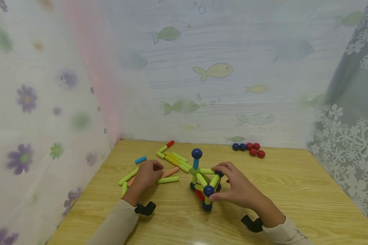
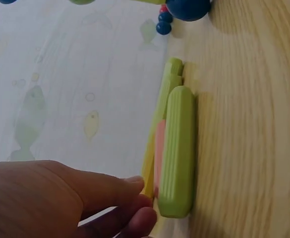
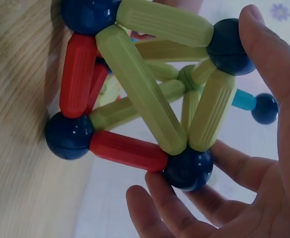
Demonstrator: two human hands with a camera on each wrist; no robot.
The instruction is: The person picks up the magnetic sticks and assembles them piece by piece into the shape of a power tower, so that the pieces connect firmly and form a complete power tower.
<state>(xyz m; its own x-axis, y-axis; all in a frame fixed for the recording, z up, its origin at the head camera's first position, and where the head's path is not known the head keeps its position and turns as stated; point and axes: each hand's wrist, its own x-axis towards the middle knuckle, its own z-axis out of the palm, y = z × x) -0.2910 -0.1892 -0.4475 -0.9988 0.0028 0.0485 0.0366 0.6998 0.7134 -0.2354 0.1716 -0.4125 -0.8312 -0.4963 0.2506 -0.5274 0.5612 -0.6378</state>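
Note:
My right hand (image 1: 237,187) grips a frame of magnetic rods and balls (image 3: 140,94), its thumb on one dark blue ball (image 3: 229,47) and its fingers against another ball (image 3: 188,168). Green and red rods join the balls; a blue rod (image 1: 196,163) topped with a dark blue ball (image 1: 197,153) rises from a green ball (image 1: 195,170). To the left, my left hand (image 1: 145,175) is low among loose rods, fingers loosely bent. Its fingertips are right by the end of an orange rod (image 1: 170,172), behind a green rod (image 2: 178,151) in the left wrist view.
Several loose green and yellow rods (image 1: 171,158) lie behind and around the left hand, with a red rod (image 1: 170,144) and a blue rod (image 1: 140,160). Dark blue balls (image 1: 239,147) and red balls (image 1: 257,150) sit near the table's back edge. Printed curtains surround the wooden table (image 1: 294,190).

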